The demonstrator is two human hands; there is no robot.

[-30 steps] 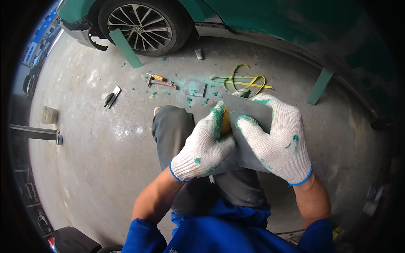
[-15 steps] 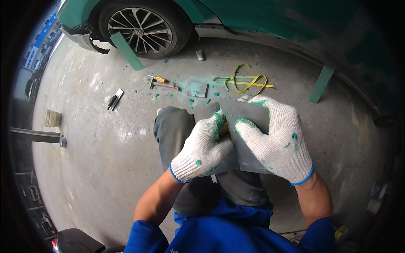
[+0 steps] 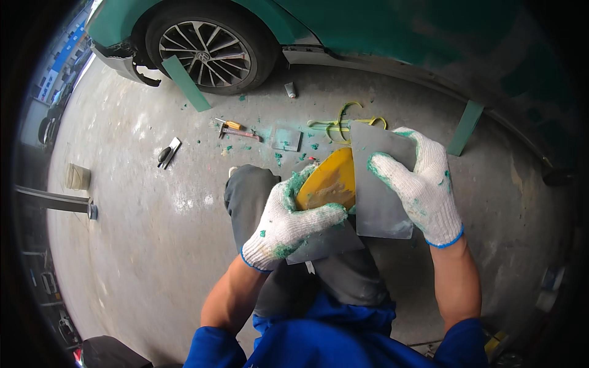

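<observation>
Both my hands wear white knit gloves smeared with green. My left hand (image 3: 279, 224) grips a yellow round-edged spreader (image 3: 331, 178) with grey-brown residue on its face. Beneath that hand, a second grey sheet (image 3: 334, 241) lies across my knees; whether the fingers also hold it cannot be seen. Upright in my right hand (image 3: 426, 193) is a grey rectangular spreader sheet (image 3: 380, 205), thumb on its near face and fingers behind. The sheet's left edge meets or overlaps the yellow spreader's right side.
Ahead stands a green car (image 3: 392, 30) with its wheel (image 3: 205, 56). On the concrete lie a caliper (image 3: 239, 132), a yellow-handled tool (image 3: 230, 124), a smeared plate (image 3: 287, 139), yellow strapping (image 3: 328, 126), a tube (image 3: 290, 90) and a black-handled scraper (image 3: 169, 153). A bucket (image 3: 78, 176) stands left.
My right hand has moved right and slightly up with the grey sheet, uncovering the yellow spreader. My left hand has turned, its thumb now lying along the yellow spreader's lower edge.
</observation>
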